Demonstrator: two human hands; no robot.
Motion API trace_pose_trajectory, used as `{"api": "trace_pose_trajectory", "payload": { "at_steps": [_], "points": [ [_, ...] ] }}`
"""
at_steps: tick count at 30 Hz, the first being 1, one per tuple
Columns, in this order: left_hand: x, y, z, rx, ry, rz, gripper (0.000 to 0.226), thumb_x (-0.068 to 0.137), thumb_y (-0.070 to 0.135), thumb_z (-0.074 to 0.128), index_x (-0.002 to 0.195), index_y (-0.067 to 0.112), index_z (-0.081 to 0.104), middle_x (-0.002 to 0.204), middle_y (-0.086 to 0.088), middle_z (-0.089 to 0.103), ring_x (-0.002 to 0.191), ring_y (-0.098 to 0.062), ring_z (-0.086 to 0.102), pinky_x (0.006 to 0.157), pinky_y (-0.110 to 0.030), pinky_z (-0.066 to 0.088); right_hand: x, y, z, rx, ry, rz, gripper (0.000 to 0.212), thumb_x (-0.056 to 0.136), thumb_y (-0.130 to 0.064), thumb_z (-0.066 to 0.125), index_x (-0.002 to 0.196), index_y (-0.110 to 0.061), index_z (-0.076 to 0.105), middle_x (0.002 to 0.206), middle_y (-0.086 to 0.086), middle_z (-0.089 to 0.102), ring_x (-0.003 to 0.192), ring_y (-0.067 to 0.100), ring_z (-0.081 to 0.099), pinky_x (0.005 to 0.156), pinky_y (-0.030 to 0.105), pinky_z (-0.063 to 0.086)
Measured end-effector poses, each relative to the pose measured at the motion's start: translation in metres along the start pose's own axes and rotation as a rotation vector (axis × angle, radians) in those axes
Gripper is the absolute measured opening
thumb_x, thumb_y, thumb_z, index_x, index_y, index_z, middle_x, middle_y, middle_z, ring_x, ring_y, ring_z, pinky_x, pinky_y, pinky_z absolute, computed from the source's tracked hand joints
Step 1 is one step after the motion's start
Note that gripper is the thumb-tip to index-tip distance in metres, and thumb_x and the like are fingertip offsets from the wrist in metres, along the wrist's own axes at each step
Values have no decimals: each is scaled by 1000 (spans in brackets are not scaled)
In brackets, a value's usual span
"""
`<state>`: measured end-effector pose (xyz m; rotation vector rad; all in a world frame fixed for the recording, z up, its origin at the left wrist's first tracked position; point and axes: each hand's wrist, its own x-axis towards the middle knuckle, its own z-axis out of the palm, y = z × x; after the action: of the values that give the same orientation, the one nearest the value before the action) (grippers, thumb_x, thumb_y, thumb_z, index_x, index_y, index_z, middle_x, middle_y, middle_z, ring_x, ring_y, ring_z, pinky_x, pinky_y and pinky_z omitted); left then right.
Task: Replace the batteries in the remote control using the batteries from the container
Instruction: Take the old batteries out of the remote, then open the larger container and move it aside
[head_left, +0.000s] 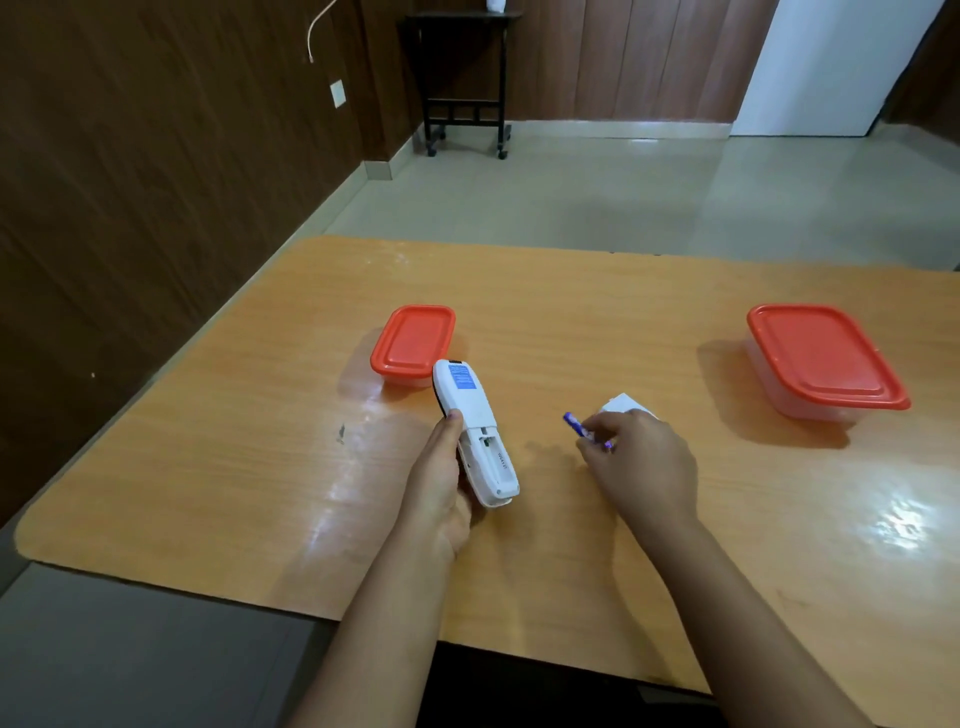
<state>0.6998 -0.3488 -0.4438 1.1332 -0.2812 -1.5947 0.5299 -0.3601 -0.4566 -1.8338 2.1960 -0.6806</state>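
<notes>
My left hand (440, 491) grips a white remote control (470, 415), back side up, with its battery compartment uncovered and a blue label near the far end. My right hand (641, 462) pinches a purple battery (577, 425) between the fingertips, a short way right of the remote. A white piece, probably the battery cover (623, 403), lies on the table just behind my right hand. A small red-lidded container (413, 343) sits closed just beyond the remote. A larger red-lidded container (821, 358) stands closed at the right.
The orange wooden table (260, 467) has its front edge near me and its left edge close to a brown panelled wall. A black wheeled stand (462, 78) is across the room on the tiled floor.
</notes>
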Motion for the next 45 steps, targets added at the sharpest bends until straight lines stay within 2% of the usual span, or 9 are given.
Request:
{"api": "trace_pose_trajectory", "payload": {
  "at_steps": [9, 13, 17, 19, 21, 24, 31, 42, 45],
  "points": [
    [3, 0, -3, 65, 22, 35, 26, 97, 28, 48, 120, 20, 58, 105, -4, 67, 88, -17, 64, 95, -42, 47, 4, 6, 11, -152, 24, 10, 28, 90, -45, 46, 89, -24, 64, 88, -6, 63, 77, 18, 56, 60, 26, 40],
    [3, 1, -5, 86, 7, 37, 24, 97, 28, 48, 116, 20, 59, 114, -9, 67, 94, -20, 64, 99, -43, 45, -4, -11, 3, 175, -74, -49, 34, 87, -49, 55, 111, -28, 64, 93, -12, 62, 83, 10, 58, 72, 28, 46],
    [0, 0, -2, 153, -74, 23, 27, 99, 27, 43, 119, 18, 58, 103, -8, 70, 88, -20, 67, 77, -32, 54, -26, -36, 10, 420, -338, -147, 55, 79, -53, 64, 128, -30, 53, 114, -7, 57, 97, 8, 54, 83, 27, 46],
    [-4, -2, 1, 185, -128, -5, 26, 98, 25, 45, 116, 16, 61, 98, -7, 71, 80, -17, 68, 61, -25, 56, -27, -37, 18, 473, -360, -147, 44, 76, -50, 66, 114, -29, 61, 105, -3, 61, 98, 8, 53, 80, 29, 46],
    [-6, -3, 4, 229, -152, -4, 23, 97, 22, 47, 111, 17, 64, 95, -5, 70, 75, -14, 67, 60, -23, 56, -24, -34, 20, 541, -325, -102, 38, 74, -50, 64, 103, -26, 63, 97, -1, 62, 95, 13, 55, 75, 31, 45],
    [-7, -1, 5, 257, -133, 11, 21, 97, 25, 48, 112, 19, 61, 99, -2, 70, 79, -11, 65, 66, -25, 52, -18, -27, 20, 414, -219, -64, 38, 84, -44, 60, 113, -21, 57, 104, 1, 53, 95, 16, 51, 73, 28, 35],
    [-6, 5, 0, 362, 67, 227, 21, 96, 22, 49, 113, 22, 61, 108, 1, 68, 90, -14, 60, 71, -26, 43, -14, -20, 26, -97, -57, -70, 49, 89, -50, 46, 125, -17, 49, 120, 6, 44, 110, 25, 40, 90, 34, 35],
    [-9, 11, -6, 365, 51, 232, 20, 97, 24, 45, 102, 25, 64, 100, 6, 71, 88, -12, 64, 73, -27, 45, -12, -20, 38, -171, -85, -70, 54, 90, -52, 42, 128, -14, 47, 123, 6, 45, 114, 26, 43, 91, 36, 39],
    [-10, 9, -3, 396, 45, 243, 21, 97, 24, 45, 105, 23, 65, 104, 4, 70, 89, -13, 63, 73, -27, 43, -7, -18, 26, -18, -155, -26, 61, 89, -60, 41, 133, -19, 46, 124, 5, 47, 115, 23, 46, 89, 36, 40]
  ]
}}
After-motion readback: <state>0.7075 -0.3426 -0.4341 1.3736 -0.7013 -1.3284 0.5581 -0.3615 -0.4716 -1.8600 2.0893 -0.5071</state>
